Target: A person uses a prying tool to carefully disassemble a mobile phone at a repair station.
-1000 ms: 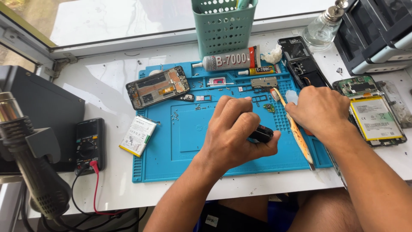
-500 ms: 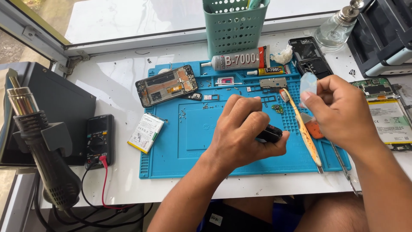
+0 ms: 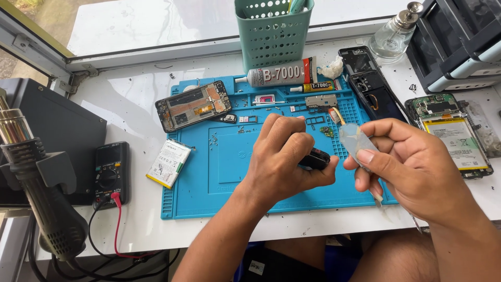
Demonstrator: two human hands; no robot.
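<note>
Left hand (image 3: pixel 284 156) is closed around a small black part (image 3: pixel 315 157) over the blue mat (image 3: pixel 209 177). Right hand (image 3: pixel 412 167) pinches a clear plastic pick (image 3: pixel 356 141) just right of it, pick tilted up and leaning left toward the part.

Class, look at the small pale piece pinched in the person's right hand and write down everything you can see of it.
The pale piece is a thin, flat, translucent sheet, greyish-white with a slight sheen, and looks like plastic film. Its outline is roughly rectangular with rounded corners. The right hand pinches its lower edge between thumb and fingers, holding it tilted, raised above the blue mat. Its upper part is free, touching nothing else. It sits just right of the left hand, which grips a small black object.
</note>
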